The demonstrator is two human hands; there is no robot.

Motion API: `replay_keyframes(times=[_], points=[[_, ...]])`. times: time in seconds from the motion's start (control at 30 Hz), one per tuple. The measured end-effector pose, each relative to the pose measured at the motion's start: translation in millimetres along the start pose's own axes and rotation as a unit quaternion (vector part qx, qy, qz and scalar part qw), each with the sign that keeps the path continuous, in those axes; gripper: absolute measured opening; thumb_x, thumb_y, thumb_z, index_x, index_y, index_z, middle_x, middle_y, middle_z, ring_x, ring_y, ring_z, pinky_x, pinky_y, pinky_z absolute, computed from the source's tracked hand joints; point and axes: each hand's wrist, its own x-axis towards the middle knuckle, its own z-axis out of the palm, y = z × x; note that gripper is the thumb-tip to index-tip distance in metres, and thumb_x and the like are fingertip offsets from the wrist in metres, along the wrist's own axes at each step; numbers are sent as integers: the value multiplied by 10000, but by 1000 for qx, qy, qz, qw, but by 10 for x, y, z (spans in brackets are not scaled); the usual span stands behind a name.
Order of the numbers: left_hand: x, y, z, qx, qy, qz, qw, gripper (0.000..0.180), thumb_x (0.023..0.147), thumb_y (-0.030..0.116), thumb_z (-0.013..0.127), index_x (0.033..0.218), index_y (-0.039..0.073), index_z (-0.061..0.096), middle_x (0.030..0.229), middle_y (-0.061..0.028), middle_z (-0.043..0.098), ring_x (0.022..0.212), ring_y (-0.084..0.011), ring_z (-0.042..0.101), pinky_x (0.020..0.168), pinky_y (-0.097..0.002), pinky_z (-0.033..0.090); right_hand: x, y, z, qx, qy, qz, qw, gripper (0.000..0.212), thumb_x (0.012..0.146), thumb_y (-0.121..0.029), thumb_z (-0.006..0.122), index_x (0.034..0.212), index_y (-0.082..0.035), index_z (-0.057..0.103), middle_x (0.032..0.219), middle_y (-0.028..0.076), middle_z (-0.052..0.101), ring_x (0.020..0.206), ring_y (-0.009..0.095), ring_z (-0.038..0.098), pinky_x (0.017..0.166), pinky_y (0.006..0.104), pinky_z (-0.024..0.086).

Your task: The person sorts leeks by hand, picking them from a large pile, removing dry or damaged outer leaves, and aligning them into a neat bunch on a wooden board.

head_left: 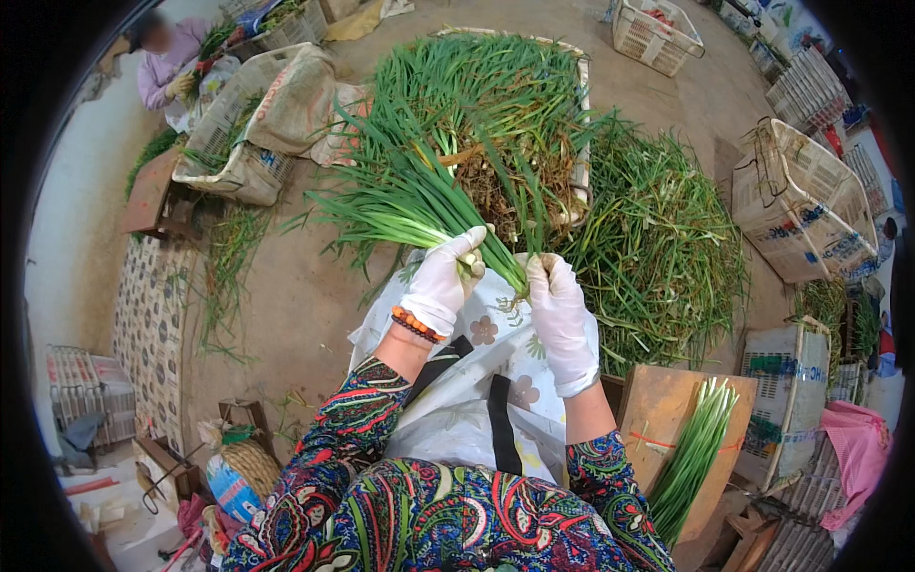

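Observation:
My left hand (447,278), in a white glove, is closed around a bunch of garlic chives (405,225) with pale stem ends and leaves pointing up and left. More green stalks run between my two hands, their root ends (518,288) near my right fingers. My right hand (559,319), also gloved, has thumb and fingers pinched on a thin green chive leaf (537,221) that rises above it. Just beyond my hands, a large crate (582,124) is heaped with chives (457,86), brown roots toward me. A pale flowered apron (484,331) covers my lap.
Loose leaves (658,248) lie piled right of the crate. A neat chive bundle (699,448) rests on a wooden board (640,405) at my right. White crates (803,202) stand farther right. At the far left, another person (172,57) sits behind a crate (224,114) with sacking.

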Motion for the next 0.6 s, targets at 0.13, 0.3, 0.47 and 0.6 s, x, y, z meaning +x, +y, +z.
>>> replay_keyframes(times=[0.13,0.3,0.47,0.6], points=[[31,141,31,-32,13,-2,999,71,834,74,616,877,19,626,657,16,548,490,-72,467,437,-192,376,32,-40,-130,185,-75,4,980,215,950,-178,440,965,-2,561,899,74,635,793,147,591,710,264,460],[152,226,-11,-53,-17,-12,998,50,837,78,611,861,35,609,717,-5,584,483,-71,474,437,-190,379,62,-102,-455,234,-125,1,964,263,969,-212,403,964,-7,568,899,74,630,829,143,586,790,269,464],[265,410,-72,-112,17,25,993,61,825,75,636,791,69,587,622,21,521,495,-79,479,423,-190,406,234,109,-1163,383,-15,21,923,300,952,-285,438,953,-9,553,840,76,617,731,155,592,696,278,486],[215,394,-96,-86,16,17,996,36,827,74,634,828,52,605,621,18,515,493,-75,469,426,-195,399,249,590,-1376,-431,121,-60,892,571,866,-237,566,1305,60,355,1280,213,453,1183,320,451,1005,351,359]])
